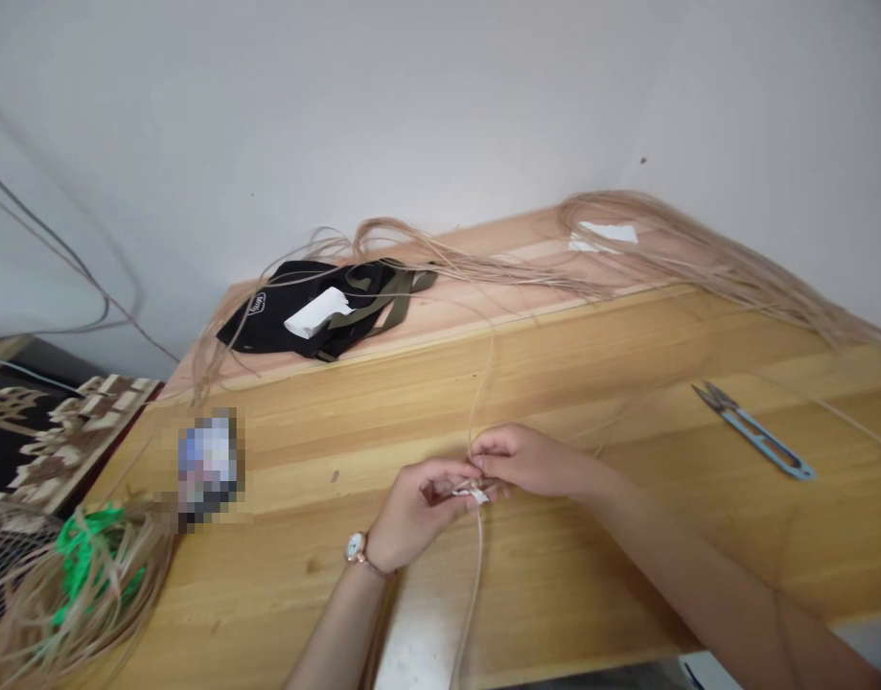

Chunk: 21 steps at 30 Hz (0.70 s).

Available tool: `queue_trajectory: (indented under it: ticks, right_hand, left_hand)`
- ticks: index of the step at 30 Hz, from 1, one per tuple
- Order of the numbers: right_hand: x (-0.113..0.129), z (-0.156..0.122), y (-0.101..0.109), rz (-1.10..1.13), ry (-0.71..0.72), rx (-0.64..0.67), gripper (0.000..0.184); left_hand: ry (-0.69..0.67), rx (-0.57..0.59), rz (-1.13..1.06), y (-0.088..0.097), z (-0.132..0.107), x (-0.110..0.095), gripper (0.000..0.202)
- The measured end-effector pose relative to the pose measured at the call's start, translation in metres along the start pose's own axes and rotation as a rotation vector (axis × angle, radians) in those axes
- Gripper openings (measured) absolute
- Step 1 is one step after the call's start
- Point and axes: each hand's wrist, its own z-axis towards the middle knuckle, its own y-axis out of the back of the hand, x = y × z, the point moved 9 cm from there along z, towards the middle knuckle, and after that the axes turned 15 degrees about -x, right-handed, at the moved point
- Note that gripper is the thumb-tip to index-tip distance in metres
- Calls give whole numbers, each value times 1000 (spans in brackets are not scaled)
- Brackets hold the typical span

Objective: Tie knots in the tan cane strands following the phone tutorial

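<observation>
My left hand (415,508) and my right hand (530,458) meet over the middle of the wooden table (282,575). Both pinch a thin pale straw strand (475,565) at a small white knot or wrap between the fingertips. One end of the strand hangs down toward me over the table's front edge; the other runs up and back toward a long bundle of straw fibres (648,240) lying along the far side. A watch sits on my left wrist.
Blue-handled thread snips (760,433) lie to the right. A black bag (317,309) with a white paper rests at the back left. A blurred small object (208,465) sits left of my hands, and more straw with green strands (81,575) piles at the lower left.
</observation>
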Motion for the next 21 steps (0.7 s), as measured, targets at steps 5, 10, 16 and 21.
queue_trajectory:
  ticks: [5, 10, 16, 21]
  right_hand:
    - [-7, -3, 1, 8, -34, 77, 14]
    - [-14, -1, 3, -21, -38, 18, 15]
    - [-13, -2, 2, -50, -21, 20, 15]
    - [-12, -1, 4, -68, -1, 5, 19]
  left_hand:
    - [67, -73, 78, 8, 3, 11, 36]
    - [188, -119, 211, 16, 6, 27, 32]
    - [237, -6, 105, 10, 5, 30, 28]
    - [244, -12, 107, 11, 7, 29, 27]
